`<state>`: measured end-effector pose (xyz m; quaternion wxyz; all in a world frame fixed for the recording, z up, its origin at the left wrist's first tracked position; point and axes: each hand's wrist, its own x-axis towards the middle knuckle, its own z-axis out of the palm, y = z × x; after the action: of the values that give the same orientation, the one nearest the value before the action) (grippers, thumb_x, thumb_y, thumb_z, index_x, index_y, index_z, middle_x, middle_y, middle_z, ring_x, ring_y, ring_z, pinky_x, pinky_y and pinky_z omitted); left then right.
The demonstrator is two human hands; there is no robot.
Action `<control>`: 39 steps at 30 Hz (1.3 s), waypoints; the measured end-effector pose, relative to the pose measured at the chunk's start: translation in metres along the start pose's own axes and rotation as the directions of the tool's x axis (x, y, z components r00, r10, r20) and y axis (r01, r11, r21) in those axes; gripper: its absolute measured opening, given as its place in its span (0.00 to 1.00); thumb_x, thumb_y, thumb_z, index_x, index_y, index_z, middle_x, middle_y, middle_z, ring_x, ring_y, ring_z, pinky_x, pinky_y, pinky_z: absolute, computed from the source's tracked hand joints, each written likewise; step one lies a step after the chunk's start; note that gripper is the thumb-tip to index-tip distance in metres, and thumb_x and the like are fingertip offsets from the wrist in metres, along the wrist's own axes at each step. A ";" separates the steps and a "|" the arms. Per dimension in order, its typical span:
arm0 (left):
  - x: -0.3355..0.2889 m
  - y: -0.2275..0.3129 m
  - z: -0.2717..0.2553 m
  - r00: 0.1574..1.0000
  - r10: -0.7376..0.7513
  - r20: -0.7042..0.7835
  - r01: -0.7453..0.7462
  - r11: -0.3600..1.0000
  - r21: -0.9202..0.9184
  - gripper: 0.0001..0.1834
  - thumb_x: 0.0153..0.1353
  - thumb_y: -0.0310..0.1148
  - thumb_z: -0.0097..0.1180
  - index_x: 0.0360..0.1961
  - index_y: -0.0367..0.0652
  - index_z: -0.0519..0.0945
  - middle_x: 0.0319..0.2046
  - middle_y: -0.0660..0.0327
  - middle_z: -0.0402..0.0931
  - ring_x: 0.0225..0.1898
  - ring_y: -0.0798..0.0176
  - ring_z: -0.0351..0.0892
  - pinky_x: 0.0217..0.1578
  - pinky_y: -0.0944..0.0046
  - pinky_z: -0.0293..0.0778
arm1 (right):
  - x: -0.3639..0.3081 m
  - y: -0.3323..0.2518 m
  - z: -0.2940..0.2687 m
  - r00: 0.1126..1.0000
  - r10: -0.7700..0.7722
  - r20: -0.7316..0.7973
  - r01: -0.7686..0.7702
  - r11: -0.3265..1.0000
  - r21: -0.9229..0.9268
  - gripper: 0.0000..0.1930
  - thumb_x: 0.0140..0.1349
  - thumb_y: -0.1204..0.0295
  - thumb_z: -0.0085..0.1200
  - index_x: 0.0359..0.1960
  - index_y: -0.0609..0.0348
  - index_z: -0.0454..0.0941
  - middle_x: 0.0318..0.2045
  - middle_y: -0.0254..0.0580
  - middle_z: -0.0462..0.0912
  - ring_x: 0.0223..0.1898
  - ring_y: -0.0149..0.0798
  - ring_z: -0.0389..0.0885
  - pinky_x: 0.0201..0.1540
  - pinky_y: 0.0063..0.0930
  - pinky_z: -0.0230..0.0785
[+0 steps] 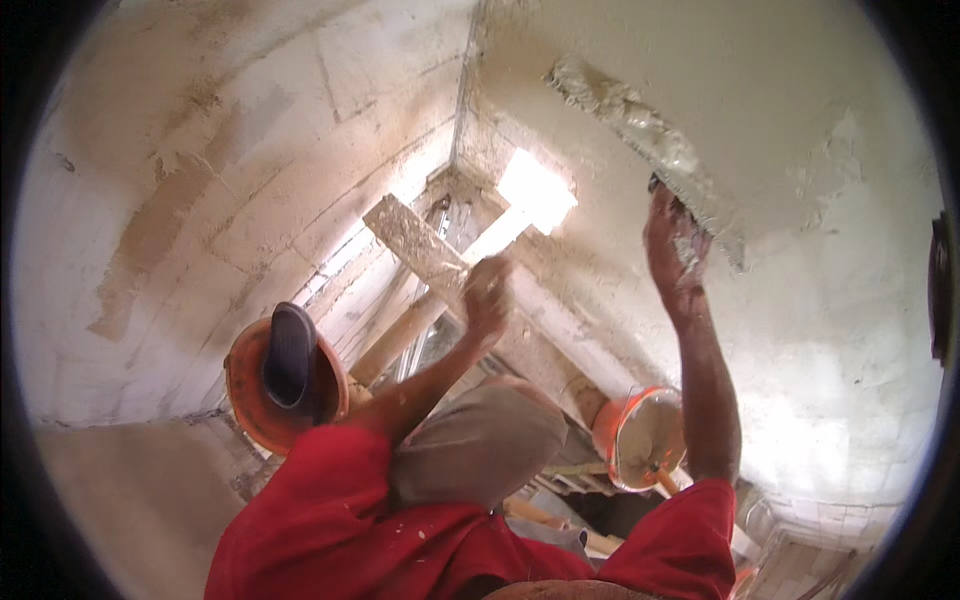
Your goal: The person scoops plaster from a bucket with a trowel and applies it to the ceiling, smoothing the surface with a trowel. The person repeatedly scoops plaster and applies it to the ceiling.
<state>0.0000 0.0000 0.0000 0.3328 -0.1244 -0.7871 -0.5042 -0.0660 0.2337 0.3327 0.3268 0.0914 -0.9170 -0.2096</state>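
A: Trowel [690,185] position?
B: Flat against the wall [850,300], right hand [672,250] gripping its handle.
A: Left hand [487,295]?
B: Loosely curled, away from the wall, above the knee [480,440].

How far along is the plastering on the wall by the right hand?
Done: smooth pale plaster covers the wall above and right of the trowel. In hand: the right hand presses a long trowel loaded with wet mortar against that wall; the left hand is raised, what it holds unclear. Left: the block wall on the left shows bare joints. An orange bucket stands below.
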 end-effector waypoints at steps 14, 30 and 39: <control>-0.045 -0.077 -0.058 0.534 -0.827 0.176 0.081 0.257 0.963 0.45 0.60 0.52 0.44 0.71 0.45 0.38 0.69 0.41 0.37 0.70 0.36 0.33 0.64 0.32 0.27 | 0.209 -0.163 0.084 0.935 0.076 -0.346 0.088 0.896 0.436 0.11 0.66 0.63 0.49 0.37 0.60 0.72 0.33 0.47 0.77 0.37 0.42 0.78 0.39 0.38 0.70; -0.002 -0.046 -0.074 0.434 -0.849 0.302 0.254 0.437 0.863 0.52 0.52 0.50 0.55 0.70 0.41 0.41 0.69 0.40 0.38 0.69 0.34 0.37 0.63 0.30 0.37 | 0.335 0.056 0.025 0.948 0.297 -0.117 0.032 0.276 0.961 0.14 0.65 0.57 0.51 0.39 0.55 0.73 0.31 0.35 0.76 0.31 0.30 0.74 0.35 0.28 0.70; 0.008 -0.045 -0.065 0.251 -0.916 0.312 0.280 0.377 0.883 0.61 0.47 0.62 0.56 0.70 0.41 0.36 0.68 0.37 0.35 0.68 0.29 0.33 0.62 0.28 0.36 | 0.282 0.122 -0.062 0.893 -0.015 0.451 -0.364 0.565 0.740 0.26 0.69 0.48 0.37 0.59 0.51 0.68 0.35 0.32 0.75 0.30 0.27 0.72 0.34 0.19 0.67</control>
<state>-0.0044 -0.0794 -0.0091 -0.2818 0.1456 -0.9353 -0.1566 -0.2475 0.2367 0.5884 0.0695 0.0906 -0.9612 0.2512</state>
